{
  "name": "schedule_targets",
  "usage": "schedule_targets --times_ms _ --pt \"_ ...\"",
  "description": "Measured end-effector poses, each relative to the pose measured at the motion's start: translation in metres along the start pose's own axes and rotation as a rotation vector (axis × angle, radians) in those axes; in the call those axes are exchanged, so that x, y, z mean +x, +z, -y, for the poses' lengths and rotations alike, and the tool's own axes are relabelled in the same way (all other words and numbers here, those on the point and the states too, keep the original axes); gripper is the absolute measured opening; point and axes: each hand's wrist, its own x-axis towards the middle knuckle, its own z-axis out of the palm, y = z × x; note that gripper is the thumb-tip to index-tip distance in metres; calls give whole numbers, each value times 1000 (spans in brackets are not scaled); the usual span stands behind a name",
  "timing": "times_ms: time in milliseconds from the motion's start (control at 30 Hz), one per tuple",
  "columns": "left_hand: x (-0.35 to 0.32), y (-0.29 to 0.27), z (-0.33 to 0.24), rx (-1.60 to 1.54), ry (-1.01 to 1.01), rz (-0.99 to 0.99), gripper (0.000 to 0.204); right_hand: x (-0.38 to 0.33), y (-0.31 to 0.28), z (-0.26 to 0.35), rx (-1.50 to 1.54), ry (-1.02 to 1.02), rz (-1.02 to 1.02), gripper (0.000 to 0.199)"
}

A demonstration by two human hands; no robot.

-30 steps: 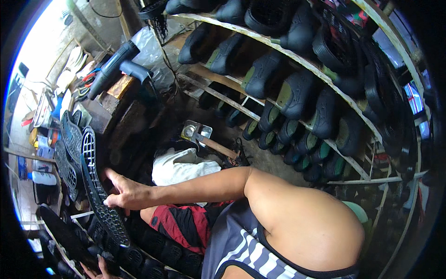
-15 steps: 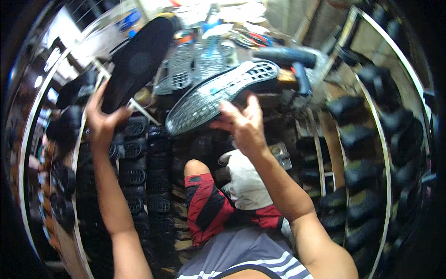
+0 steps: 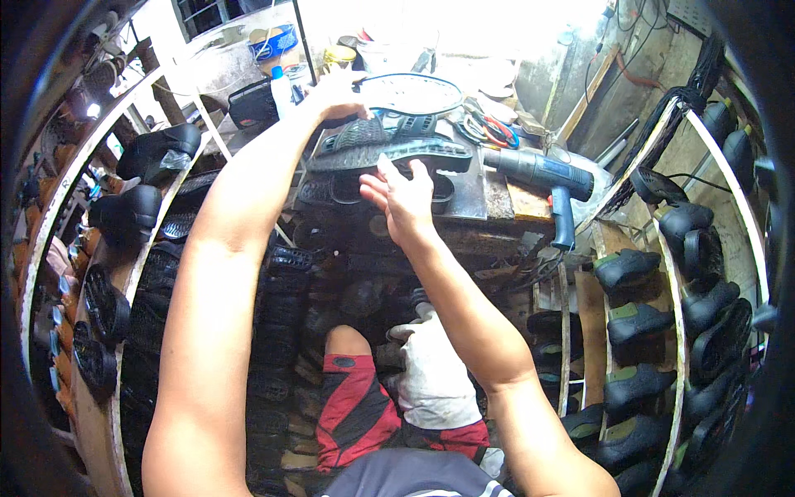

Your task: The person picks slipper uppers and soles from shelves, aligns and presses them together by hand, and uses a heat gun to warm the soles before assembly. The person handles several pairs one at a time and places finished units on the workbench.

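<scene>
Cluttered workbench (image 3: 489, 195) lay ahead. Long black treaded rubber sole (image 3: 397, 153) rested crosswise there. Right hand (image 3: 402, 199) sat nearest, just below it, fingers spread touching its edge; left hand (image 3: 339, 87), beyond the sole, gripped its far side.

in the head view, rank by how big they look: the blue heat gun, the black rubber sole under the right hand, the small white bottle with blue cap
1. Black rubber shoe sole, longest, under the right hand.
2. Blue pistol-shaped heat gun, somewhat shorter; near enough that the fisheye bend leaves this unsure.
3. Small white plastic bottle with blue cap, clearly smallest, though farther off.
</scene>
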Motion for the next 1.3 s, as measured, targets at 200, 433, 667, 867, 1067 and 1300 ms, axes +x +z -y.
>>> schedule_targets --times_ms 200,433,667,867,1067,1300 --pt "15 55 9 -80 -105 139 102 -46 -71 43 -575 -101 160 42" --pt "4 68 22 -351 -89 295 113 39 -89 122 -1019 -616 82 27" --pt "-8 50 41 -341 -205 312 127 147 -32 81 -1555 -747 243 30" --pt "-87 26 24 -405 -168 -194 91 140 -26 60 -1407 -620 322 32" --pt "-278 44 -50 -687 -89 -476 44 88 -50 77 -1331 -789 434 31" --pt "-503 96 -95 -743 -606 -221 38 40 -154 138 -1268 -531 402 31"
